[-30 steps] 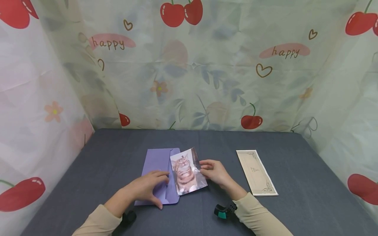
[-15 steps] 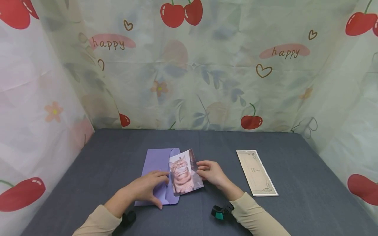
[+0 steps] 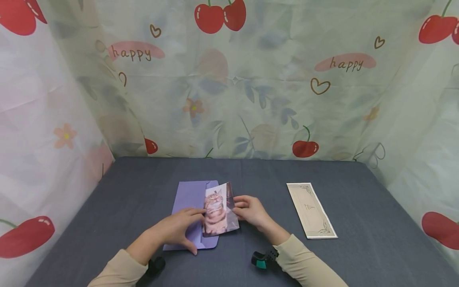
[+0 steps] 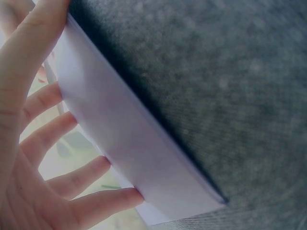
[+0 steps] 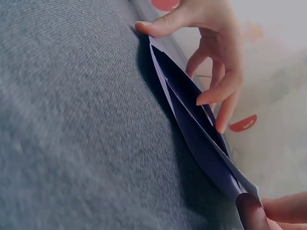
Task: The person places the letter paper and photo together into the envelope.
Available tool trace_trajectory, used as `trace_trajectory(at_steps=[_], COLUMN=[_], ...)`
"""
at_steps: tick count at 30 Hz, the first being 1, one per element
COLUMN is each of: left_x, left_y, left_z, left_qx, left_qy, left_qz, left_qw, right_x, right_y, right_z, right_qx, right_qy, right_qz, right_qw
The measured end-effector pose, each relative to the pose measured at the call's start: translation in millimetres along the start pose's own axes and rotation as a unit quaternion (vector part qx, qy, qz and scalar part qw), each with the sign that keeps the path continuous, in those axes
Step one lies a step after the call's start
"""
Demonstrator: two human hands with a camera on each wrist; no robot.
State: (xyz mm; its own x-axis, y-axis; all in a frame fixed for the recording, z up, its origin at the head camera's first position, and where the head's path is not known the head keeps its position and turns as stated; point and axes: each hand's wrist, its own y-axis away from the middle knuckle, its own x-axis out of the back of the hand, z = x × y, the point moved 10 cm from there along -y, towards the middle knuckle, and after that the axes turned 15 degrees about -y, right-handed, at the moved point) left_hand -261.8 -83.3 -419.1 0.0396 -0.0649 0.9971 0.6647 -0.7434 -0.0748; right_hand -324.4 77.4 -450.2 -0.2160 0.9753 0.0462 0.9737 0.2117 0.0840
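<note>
A purple envelope (image 3: 190,193) lies on the dark table, its opening on the right. My left hand (image 3: 181,227) rests on it with fingers spread, the fingertips by the opening and the thumb at the near edge. A glossy cat photo (image 3: 216,213) overlaps the envelope's right side. My right hand (image 3: 251,211) pinches the photo's right edge between thumb and fingers. Seen from the right wrist, the envelope's mouth gapes, and the photo's thin edge (image 5: 211,139) runs into it. The left wrist view has the left fingers (image 4: 91,177) lying over the pale envelope (image 4: 120,124).
A tan card (image 3: 312,211) with ornate corners lies to the right on the dark cloth-covered table (image 3: 258,175). A cherry-patterned curtain (image 3: 251,99) encloses the back and sides. A black-and-green wrist device (image 3: 263,259) hangs by the right sleeve.
My right hand has moved left with the cat photo, and more of the photo overlaps the envelope. The photo stands straighter than before. My left hand has stayed in place.
</note>
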Motion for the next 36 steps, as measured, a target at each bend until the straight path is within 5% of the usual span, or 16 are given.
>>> trace_trajectory(at_steps=[36], left_x=[-2.4], left_y=[-0.8], left_z=[-0.7], left_qx=[0.008], left_qy=[0.004], left_qz=[-0.019], left_qw=[0.9998], right_x=[-36.4], right_y=[-1.6], right_z=[1.6], right_qx=[-0.001], right_qy=[-0.047], right_qz=[-0.035], right_qw=[0.998])
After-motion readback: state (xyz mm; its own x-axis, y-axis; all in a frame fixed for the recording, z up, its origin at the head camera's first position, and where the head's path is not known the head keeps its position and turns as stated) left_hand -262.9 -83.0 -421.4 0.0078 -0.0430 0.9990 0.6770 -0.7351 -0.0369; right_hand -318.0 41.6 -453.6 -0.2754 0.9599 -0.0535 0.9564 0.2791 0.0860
